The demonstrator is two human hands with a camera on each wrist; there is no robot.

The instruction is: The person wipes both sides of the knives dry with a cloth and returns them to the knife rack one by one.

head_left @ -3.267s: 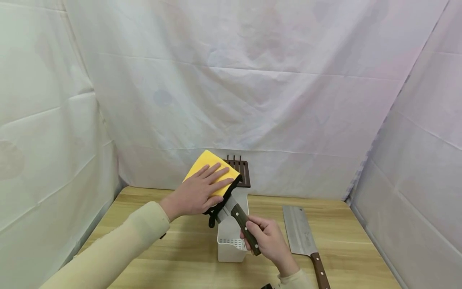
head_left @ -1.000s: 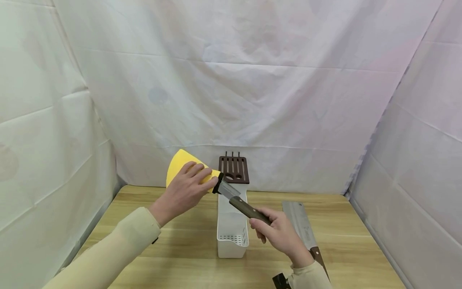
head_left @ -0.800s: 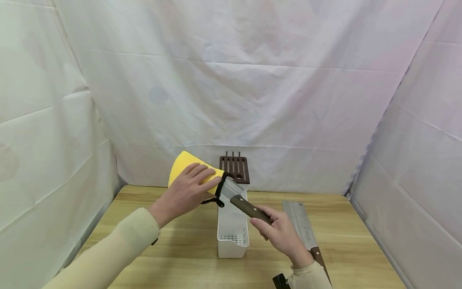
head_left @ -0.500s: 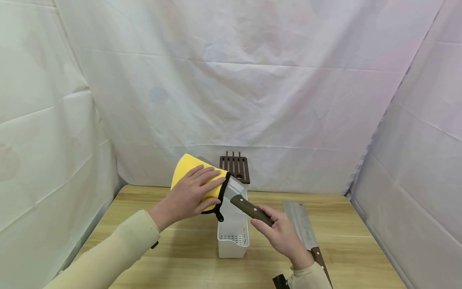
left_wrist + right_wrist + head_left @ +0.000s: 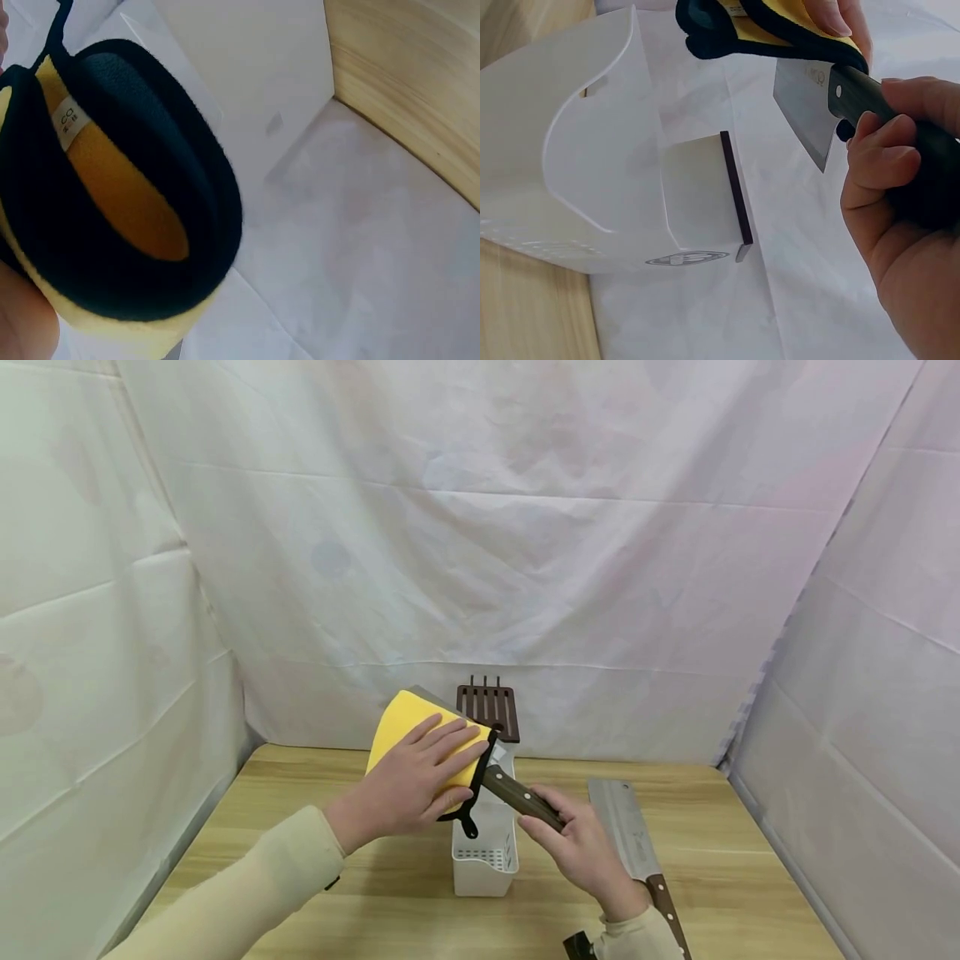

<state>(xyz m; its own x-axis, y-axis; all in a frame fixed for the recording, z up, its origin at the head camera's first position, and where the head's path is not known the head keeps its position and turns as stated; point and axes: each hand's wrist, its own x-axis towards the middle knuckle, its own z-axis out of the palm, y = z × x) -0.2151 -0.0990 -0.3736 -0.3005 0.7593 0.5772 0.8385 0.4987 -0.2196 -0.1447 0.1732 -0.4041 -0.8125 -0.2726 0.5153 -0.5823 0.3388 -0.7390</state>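
My right hand [image 5: 581,847] grips the dark wooden handle of a cleaver [image 5: 802,112], which slants up to the left above a white holder [image 5: 480,881]. Folded over its blade is a yellow cloth [image 5: 397,727] with black edging and a loop. My left hand [image 5: 420,777] holds this cloth against the blade close to the handle, fingers spread across the top. A strip of bare blade shows behind the cloth at its upper edge. In the left wrist view the cloth's dark fold and small label face the camera. A second cleaver [image 5: 626,831] lies on the table at the right.
The holder's dark slotted top [image 5: 487,706] stands at the back, near the white curtain [image 5: 480,560]. White sheets also line both sides of the wooden table [image 5: 300,935]. The front basin of the holder sits just below the held cleaver.
My left hand has slid the cloth along the blade to the right and down, up to the handle. More blade shows behind it. My right hand has stayed nearly still over the last second.
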